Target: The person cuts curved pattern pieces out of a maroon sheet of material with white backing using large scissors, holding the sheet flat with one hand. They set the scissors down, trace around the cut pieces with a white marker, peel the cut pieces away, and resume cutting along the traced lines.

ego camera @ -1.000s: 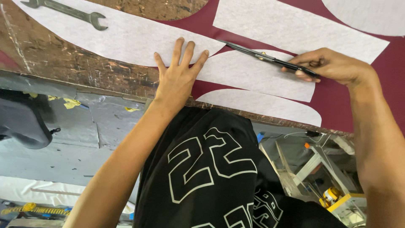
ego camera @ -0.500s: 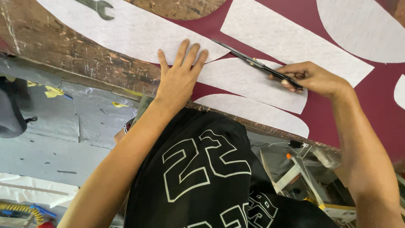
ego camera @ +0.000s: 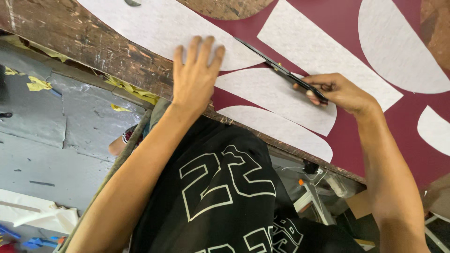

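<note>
The right hand hides the scissors' handles, and at twelve o'clock the frame's top edge cuts off a dark tool.

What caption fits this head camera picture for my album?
Left hand pressing flat on a white curved paper pattern piece while the right hand runs black scissors along maroon sheet material.

No packages, labels, signs or screens.
</note>
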A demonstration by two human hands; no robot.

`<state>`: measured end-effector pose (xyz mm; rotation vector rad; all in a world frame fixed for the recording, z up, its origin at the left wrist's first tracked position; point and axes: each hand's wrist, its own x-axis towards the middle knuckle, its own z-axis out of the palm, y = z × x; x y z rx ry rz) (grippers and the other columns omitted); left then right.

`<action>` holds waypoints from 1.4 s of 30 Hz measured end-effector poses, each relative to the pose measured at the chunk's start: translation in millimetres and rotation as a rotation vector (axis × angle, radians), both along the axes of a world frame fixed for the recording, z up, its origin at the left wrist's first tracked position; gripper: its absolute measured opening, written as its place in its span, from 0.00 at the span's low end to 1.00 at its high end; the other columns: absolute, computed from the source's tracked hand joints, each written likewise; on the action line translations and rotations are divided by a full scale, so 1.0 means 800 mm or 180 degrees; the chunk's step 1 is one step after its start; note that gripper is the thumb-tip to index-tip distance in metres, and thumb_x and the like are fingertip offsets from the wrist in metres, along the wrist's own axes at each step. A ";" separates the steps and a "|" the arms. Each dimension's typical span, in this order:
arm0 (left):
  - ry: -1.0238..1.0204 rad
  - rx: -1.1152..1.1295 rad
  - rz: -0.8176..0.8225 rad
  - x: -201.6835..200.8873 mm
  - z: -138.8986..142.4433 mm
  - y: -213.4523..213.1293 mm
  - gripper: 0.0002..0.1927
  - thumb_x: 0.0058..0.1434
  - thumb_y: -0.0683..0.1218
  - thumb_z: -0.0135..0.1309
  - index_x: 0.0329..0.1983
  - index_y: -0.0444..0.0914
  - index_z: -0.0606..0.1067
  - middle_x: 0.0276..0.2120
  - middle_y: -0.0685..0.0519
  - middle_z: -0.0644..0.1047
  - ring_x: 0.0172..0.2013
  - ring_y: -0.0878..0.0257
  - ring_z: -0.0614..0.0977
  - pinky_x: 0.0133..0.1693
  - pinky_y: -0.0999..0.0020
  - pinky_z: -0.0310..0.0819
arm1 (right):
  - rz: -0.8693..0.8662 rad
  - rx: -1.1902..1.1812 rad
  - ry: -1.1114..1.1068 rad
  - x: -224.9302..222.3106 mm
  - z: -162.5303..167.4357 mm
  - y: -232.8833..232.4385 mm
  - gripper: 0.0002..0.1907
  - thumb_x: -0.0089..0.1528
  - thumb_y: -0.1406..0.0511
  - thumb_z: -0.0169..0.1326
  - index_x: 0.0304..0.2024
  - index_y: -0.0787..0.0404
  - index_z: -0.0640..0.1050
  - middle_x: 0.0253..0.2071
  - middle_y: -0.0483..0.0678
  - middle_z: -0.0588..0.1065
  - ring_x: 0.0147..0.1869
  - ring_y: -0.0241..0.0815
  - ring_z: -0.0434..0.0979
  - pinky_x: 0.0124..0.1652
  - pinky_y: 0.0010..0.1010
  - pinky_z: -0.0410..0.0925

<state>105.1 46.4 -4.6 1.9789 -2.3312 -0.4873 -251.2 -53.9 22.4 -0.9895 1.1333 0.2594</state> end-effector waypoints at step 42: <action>0.0561 -0.0503 0.0958 0.114 -0.031 0.047 0.51 0.51 0.63 0.74 0.74 0.42 0.68 0.74 0.39 0.56 0.74 0.38 0.54 0.69 0.29 0.46 | 0.0417 -0.0565 0.0483 0.161 0.013 0.030 0.19 0.61 0.59 0.61 0.54 0.56 0.83 0.23 0.37 0.68 0.27 0.31 0.61 0.27 0.26 0.54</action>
